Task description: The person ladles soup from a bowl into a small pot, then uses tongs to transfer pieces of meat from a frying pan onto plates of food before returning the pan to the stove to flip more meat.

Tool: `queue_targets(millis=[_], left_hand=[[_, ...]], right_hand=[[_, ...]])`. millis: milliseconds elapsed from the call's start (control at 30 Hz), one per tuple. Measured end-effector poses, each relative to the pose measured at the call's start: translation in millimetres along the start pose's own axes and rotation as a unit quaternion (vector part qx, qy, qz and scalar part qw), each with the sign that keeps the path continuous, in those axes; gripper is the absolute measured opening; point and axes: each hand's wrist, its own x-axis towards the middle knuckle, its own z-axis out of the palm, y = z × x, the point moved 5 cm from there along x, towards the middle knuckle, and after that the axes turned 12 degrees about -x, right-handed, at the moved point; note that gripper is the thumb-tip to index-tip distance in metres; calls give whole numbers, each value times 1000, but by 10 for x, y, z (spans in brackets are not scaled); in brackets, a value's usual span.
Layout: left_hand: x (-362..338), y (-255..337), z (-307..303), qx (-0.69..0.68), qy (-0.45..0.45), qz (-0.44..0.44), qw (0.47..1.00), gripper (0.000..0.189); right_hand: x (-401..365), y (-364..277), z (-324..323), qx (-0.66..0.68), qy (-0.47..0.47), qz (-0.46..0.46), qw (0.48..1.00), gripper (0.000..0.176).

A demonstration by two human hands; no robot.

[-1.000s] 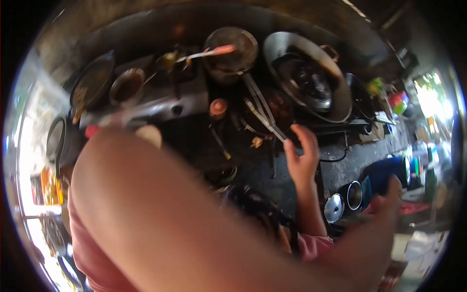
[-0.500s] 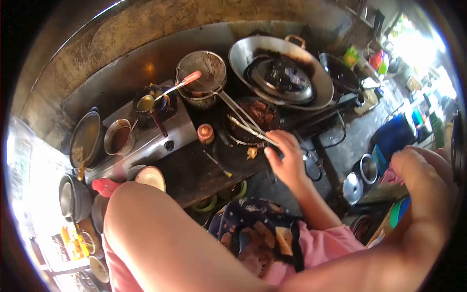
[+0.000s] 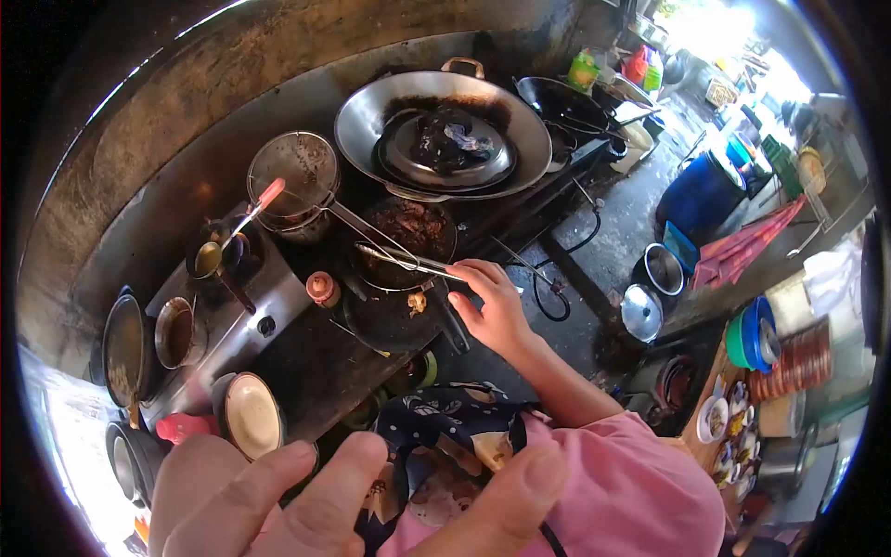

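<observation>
My right hand (image 3: 487,302) is closed around metal tongs (image 3: 401,258). Their scalloped tips are over a dark pan (image 3: 453,243) containing brown pieces of food (image 3: 408,223). Just below that pan, a flat black pan (image 3: 385,325) with a black handle holds a small yellowish piece of food (image 3: 417,304). Close to the camera at the bottom, my left hand (image 3: 334,497) has its fingers and thumb apart, with nothing visible in it. A mesh strainer (image 3: 295,167) rests on a pot, its long handle reaching toward the tongs.
A large wok (image 3: 353,121) with a lid inside stands behind the pan. On the left, a ladle (image 3: 208,258) lies over a small pan on the stove (image 3: 260,306), beside a saucepan (image 3: 176,334). A bowl (image 3: 255,418) sits nearer. A pot lid (image 3: 641,313) is at right.
My left arm, which stretched across the lower view, has drawn back, and its hand now shows spread at lower left. The view has turned rightward. My right hand still grips the tongs.
</observation>
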Motion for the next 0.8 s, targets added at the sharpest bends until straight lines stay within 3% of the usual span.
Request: queue_targets(millis=[400, 433, 467, 500, 533, 800], left_hand=[[55, 44, 141, -46, 0, 16, 999, 30], [82, 53, 134, -41, -1, 21, 999, 30], [115, 62, 114, -33, -2, 28, 999, 30], [150, 50, 97, -25, -6, 32, 999, 30], [175, 31, 81, -19, -9, 27, 999, 31], [252, 82, 149, -47, -3, 40, 998, 31]], right_hand=[[224, -300, 132, -29, 12, -61, 998, 34], [188, -226, 169, 51, 20, 4, 998, 33], [189, -234, 118, -12, 35, -52, 998, 32], [156, -173, 135, -9, -14, 19, 1000, 33], [210, -161, 96, 6, 7, -21, 1000, 33], [194, -38, 145, -28, 0, -24, 999, 31]])
